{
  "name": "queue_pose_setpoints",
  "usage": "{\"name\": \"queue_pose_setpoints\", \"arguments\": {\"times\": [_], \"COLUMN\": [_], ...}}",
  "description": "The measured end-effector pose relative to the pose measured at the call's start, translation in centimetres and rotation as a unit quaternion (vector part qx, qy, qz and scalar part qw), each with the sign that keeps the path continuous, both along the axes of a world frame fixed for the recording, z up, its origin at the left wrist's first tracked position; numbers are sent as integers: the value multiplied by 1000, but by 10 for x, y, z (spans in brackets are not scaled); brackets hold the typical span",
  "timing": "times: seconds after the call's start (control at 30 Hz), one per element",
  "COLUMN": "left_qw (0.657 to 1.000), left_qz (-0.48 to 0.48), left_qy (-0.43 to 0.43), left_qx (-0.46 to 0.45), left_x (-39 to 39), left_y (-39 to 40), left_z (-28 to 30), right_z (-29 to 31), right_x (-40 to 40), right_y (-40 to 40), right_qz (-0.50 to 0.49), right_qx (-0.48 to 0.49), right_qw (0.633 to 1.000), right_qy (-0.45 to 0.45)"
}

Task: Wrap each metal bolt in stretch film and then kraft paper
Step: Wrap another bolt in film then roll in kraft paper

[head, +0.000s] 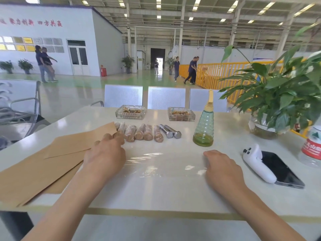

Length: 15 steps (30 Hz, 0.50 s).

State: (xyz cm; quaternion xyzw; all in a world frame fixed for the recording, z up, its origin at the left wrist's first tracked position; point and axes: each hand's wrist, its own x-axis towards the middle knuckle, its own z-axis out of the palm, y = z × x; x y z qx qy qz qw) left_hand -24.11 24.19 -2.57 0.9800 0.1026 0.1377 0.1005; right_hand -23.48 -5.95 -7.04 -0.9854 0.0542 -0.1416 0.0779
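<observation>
A clear sheet of stretch film (156,164) lies flat on the white table (173,197) between my hands. My right hand (223,168) rests palm down on its right edge, holding nothing. My left hand (106,151) is at the film's far left corner, its fingertips bent out of sight beside the nearest wrapped bolt. Several bolts wrapped in kraft paper and film (139,133) lie in a row behind the sheet. Two bare metal bolts (171,132) lie at the right end of that row. Kraft paper sheets (43,164) are stacked on the left, partly under my left forearm.
A green spray bottle (203,131) stands right of the bolts. Two glass ashtrays (130,112) sit at the table's far edge. A phone with a white grip (271,167), a water bottle (312,148) and a potted plant (278,101) fill the right side. Metal chairs stand behind the table.
</observation>
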Motion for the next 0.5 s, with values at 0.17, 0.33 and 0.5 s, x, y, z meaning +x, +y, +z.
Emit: {"name": "queue_pose_setpoints", "arguments": {"times": [0.17,0.33,0.5], "left_qw": [1000,999,999], "left_qz": [1,45,31], "left_qy": [23,15,20], "left_qx": [-3,5,30], "left_x": [0,5,7], "left_y": [10,16,7], "left_z": [-5,-1,-4], "right_z": [-3,-5,-8], "right_x": [-3,-4,-5], "right_y": [-8,-15,-19], "right_qz": [4,5,12], "right_qx": [-22,-28,-59], "right_qw": [1000,999,998], "right_qy": [-7,-17,-18]}}
